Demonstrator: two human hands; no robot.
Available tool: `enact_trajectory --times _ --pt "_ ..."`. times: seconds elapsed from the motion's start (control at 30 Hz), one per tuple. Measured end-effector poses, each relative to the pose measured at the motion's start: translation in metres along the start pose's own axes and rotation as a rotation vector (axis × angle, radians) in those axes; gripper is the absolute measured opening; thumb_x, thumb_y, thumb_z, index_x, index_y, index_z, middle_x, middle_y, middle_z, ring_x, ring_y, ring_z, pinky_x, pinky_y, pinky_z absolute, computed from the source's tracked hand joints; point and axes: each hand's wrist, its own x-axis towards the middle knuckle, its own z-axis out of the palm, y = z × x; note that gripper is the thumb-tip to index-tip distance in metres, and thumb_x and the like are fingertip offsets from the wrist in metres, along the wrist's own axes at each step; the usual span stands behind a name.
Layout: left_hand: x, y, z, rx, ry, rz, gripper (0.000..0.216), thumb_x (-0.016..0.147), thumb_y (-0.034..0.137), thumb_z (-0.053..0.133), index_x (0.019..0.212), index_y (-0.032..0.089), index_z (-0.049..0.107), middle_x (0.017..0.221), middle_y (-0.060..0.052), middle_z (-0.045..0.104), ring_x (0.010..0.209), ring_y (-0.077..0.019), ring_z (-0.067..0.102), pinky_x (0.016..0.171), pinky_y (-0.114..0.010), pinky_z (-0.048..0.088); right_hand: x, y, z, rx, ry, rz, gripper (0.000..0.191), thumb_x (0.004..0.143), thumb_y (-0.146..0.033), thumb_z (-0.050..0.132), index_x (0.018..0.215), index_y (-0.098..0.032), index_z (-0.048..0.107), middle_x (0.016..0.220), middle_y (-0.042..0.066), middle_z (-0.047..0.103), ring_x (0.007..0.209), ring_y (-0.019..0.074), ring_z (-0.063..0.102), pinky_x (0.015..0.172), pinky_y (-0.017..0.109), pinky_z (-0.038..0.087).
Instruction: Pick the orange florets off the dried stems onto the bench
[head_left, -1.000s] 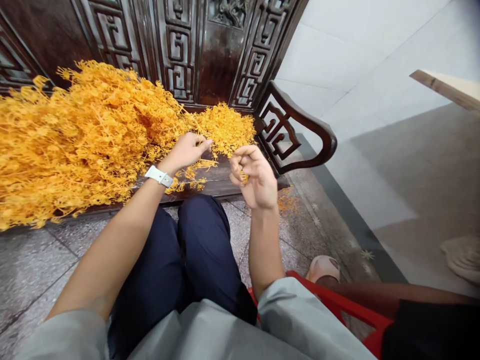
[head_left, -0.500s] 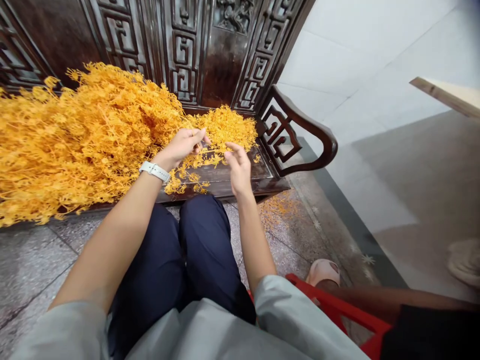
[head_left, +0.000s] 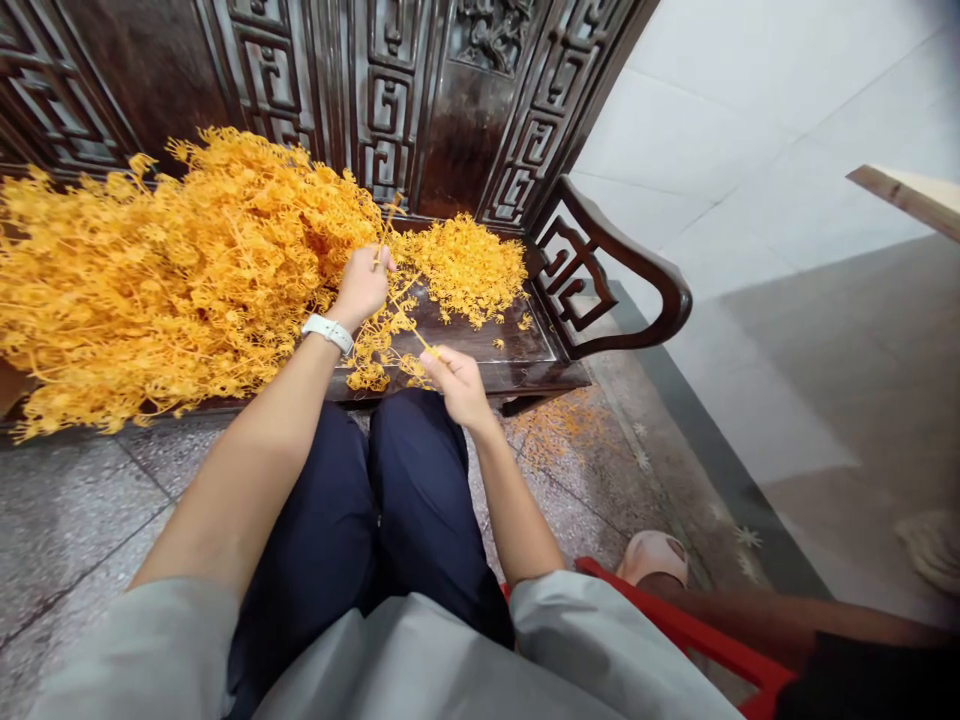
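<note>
A large heap of orange-yellow artificial flower sprigs (head_left: 187, 270) covers the left of the dark wooden bench seat (head_left: 510, 350). A smaller pile of loose yellow flower pieces (head_left: 476, 265) lies near the armrest. My left hand (head_left: 364, 287), with a pale watch on its wrist, is closed on a thin yellow flower stem (head_left: 387, 222) that sticks up past the fingers. Lower and to the right, my right hand (head_left: 459, 384) pinches the end of a thin yellow stem (head_left: 411, 327) that slants up toward the left hand. Whether both hold one stem, I cannot tell.
The bench has a carved back (head_left: 465, 130) and a curved armrest (head_left: 667, 300) at the right. Orange bits (head_left: 559, 425) litter the floor below. A red plastic stool (head_left: 675, 620) and another person's foot in a pink slipper (head_left: 654, 560) are at lower right.
My right hand has moved down toward me and now pinches a stem. My left hand has turned upright, a stem showing above it. The view has shifted slightly.
</note>
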Motion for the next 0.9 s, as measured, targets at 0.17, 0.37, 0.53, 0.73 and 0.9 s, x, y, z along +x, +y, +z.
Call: enact_trajectory --times 0.17,0.37,0.53,0.73,0.9 --pt "-0.002 0.008 0.003 0.167 0.049 0.13 0.033 0.111 0.029 0.044 0.089 0.019 0.066 0.083 -0.009 0.063 0.084 -0.0239 0.063 0.088 -0.042 0.052 -0.027 -0.011 0.026 0.039 0.037 -0.004 0.049 0.107 -0.053 0.06 0.072 -0.022 0.046 0.068 -0.003 0.041 0.062 0.0117 0.035 0.06 0.029 0.029" --pt "-0.012 0.027 0.012 0.198 0.017 0.173 0.031 0.111 0.021 0.042 0.089 0.019 0.064 0.088 -0.011 0.065 0.087 -0.0245 0.065 0.09 -0.042 0.05 -0.045 -0.017 0.026 0.293 0.103 0.131 0.054 0.095 -0.06 0.072 0.07 -0.023 0.041 0.062 -0.008 0.031 0.052 0.0071 0.022 0.048 0.025 0.02" --pt "-0.016 0.034 0.017 0.235 -0.022 0.236 0.03 0.111 0.021 0.042 0.097 0.019 0.068 0.092 -0.012 0.069 0.09 -0.0256 0.066 0.09 -0.042 0.05 -0.059 -0.021 0.028 0.466 0.132 0.206 0.057 0.088 -0.055 0.079 0.069 -0.025 0.035 0.056 -0.012 0.025 0.046 0.0037 0.016 0.043 0.021 0.015" --pt "-0.031 0.048 0.01 0.551 -0.155 0.282 0.032 0.104 0.015 0.047 0.125 0.013 0.071 0.105 -0.019 0.077 0.096 -0.0308 0.072 0.087 -0.042 0.05 -0.082 -0.011 0.024 0.506 0.134 0.267 0.056 0.086 -0.057 0.08 0.068 -0.025 0.039 0.054 -0.012 0.027 0.043 0.004 0.016 0.041 0.021 0.014" --pt "-0.042 0.056 0.007 0.79 -0.298 0.374 0.041 0.107 0.021 0.045 0.141 0.01 0.065 0.104 -0.022 0.079 0.094 -0.0318 0.074 0.083 -0.041 0.051 -0.105 -0.002 0.0 0.249 0.096 0.251 0.054 0.096 -0.064 0.067 0.068 -0.025 0.042 0.056 -0.008 0.03 0.046 0.0084 0.022 0.045 0.026 0.018"
